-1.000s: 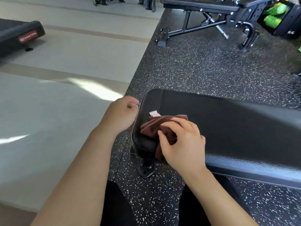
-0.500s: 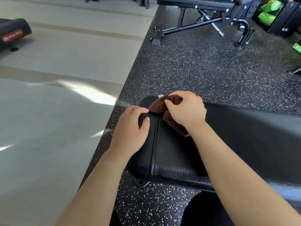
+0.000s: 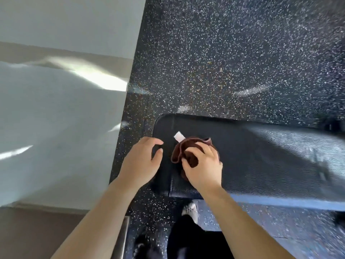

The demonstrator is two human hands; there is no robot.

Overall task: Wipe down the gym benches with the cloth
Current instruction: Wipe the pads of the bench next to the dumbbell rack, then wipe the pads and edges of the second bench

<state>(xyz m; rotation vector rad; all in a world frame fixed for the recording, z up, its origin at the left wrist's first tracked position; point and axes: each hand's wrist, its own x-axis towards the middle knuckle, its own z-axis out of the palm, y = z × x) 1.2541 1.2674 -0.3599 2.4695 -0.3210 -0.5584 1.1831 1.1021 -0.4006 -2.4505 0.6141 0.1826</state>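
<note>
R hand [image 3: 203, 166] grip was clamped on bunched brown cloth [image 3: 188, 146] atop black bench surface [image 3: 261, 157]; L hand [image 3: 140, 162] grip lay loose, holding nothing, at surface's end.

we see two floor surfaces meeting at a straight seam that runs from top centre down toward lower left. right of it, black rubber flooring [image 3: 233, 53] with white flecks and a few yellowish ones fills the upper right and centre. left of it, a pale grey smooth floor [image 3: 56, 118], glossy. a tan band [image 3: 56, 53] crosses the pale floor in the upper left. a bright sun patch [image 3: 104, 81] lies against the seam, and a thinner light streak [image 3: 15, 152] at the mid left edge. faint pale smears [image 3: 250, 90] on the rubber right of centre. lower left corner: a brownish floor area [image 3: 37, 232], with a thin metal edge strip [image 3: 121, 240] beside it at the bottom. lower right is motion-blurred.
</note>
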